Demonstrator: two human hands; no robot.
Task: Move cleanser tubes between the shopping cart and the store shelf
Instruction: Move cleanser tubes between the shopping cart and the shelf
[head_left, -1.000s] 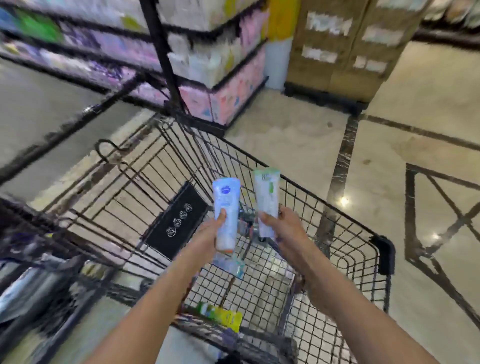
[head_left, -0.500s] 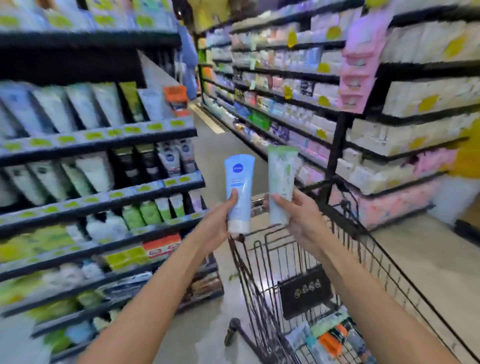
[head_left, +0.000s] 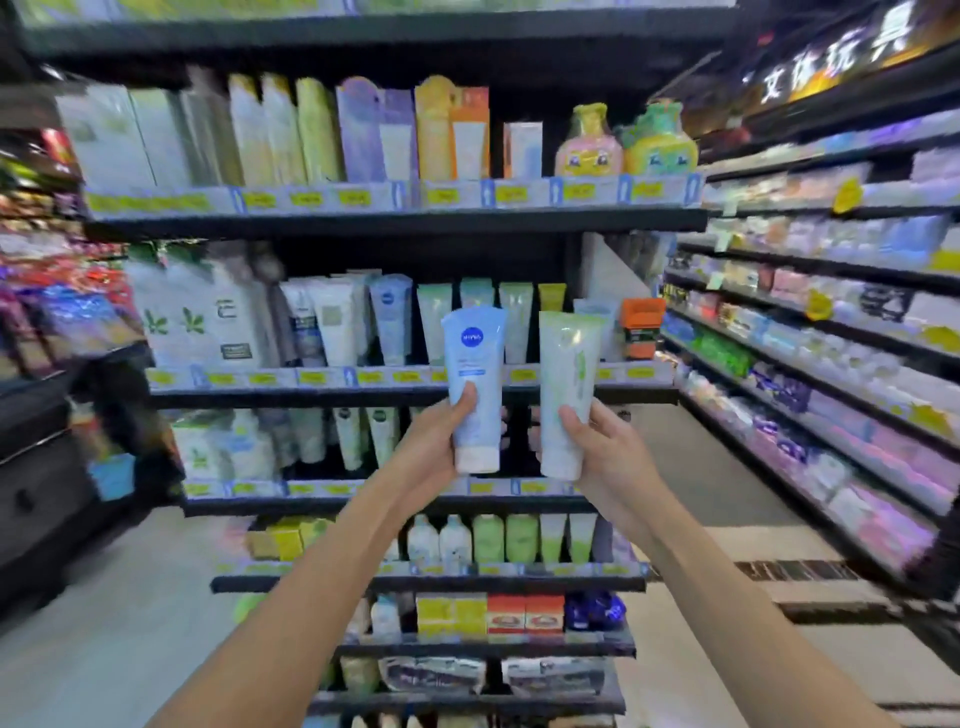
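Observation:
My left hand (head_left: 431, 447) grips a light blue cleanser tube (head_left: 474, 374) with a round blue logo, cap down. Beside it, my right hand (head_left: 605, 449) holds a pale green cleanser tube (head_left: 567, 384), also cap down. Both tubes are upright at chest height, a little apart, in front of the store shelf (head_left: 405, 389). That shelf's middle row carries similar tubes (head_left: 441, 317) in white, blue and green. The shopping cart is out of view.
Boxed products (head_left: 363, 130) and two cartoon bottles (head_left: 623, 140) fill the upper row. Lower rows hold green tubes (head_left: 519, 538) and small boxes (head_left: 488, 613). A long aisle of shelves (head_left: 831, 338) runs along the right, with open floor between.
My view swung from the cart up and left to face the shelf squarely. Both hands lifted the two tubes out of the cart and now hold them before the middle rows.

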